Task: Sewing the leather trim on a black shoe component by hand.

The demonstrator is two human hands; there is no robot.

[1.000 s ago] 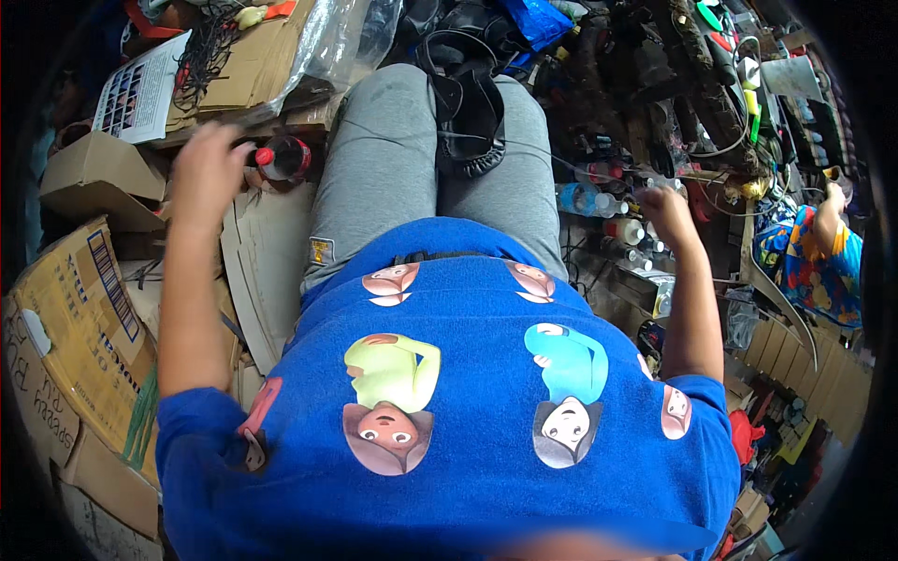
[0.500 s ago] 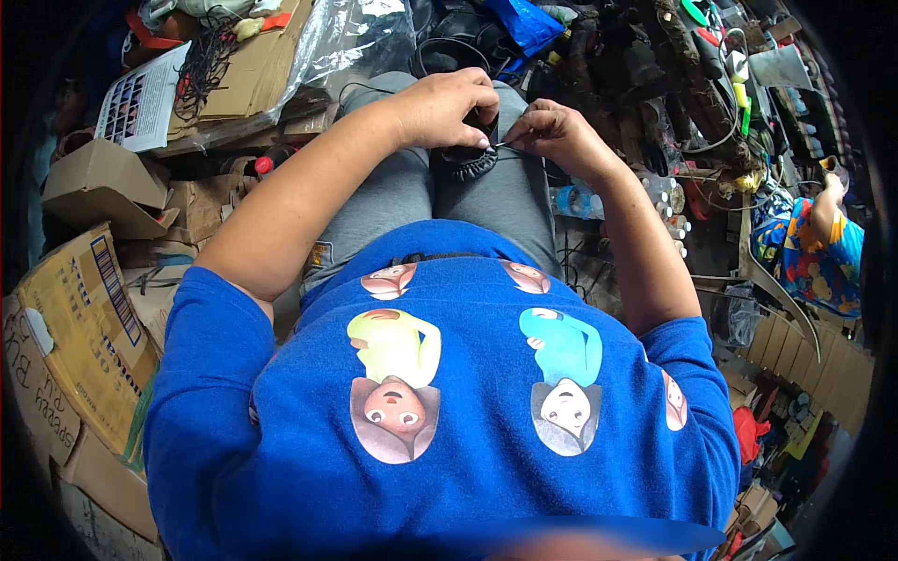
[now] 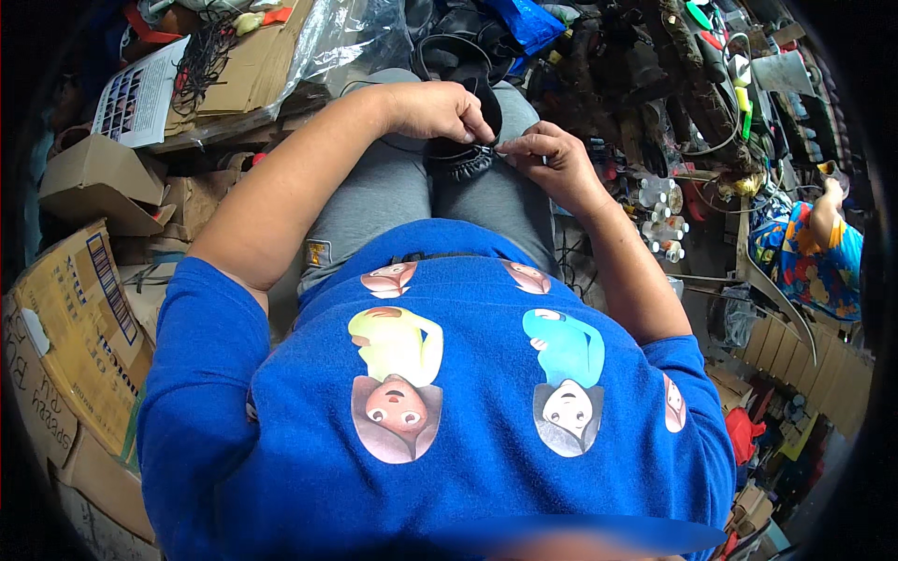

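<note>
Together, our left hand point(image 3: 435, 110) and right hand point(image 3: 547, 159) pinch the black ruffled headphone ear cushion point(image 3: 465, 161) at twelve o'clock on our lap.

Two hands, left hand point(image 3: 440, 110) and right hand point(image 3: 552, 159), meet on one black ear pad point(image 3: 463, 161). One headphone set point(image 3: 458, 37) lies beyond the knees. Four cartoon faces point(image 3: 398, 411) show on the blue shirt. One printed sheet point(image 3: 136, 93), one plastic bag point(image 3: 346, 37), roughly three cardboard boxes point(image 3: 75, 318) sit to the left.
</note>
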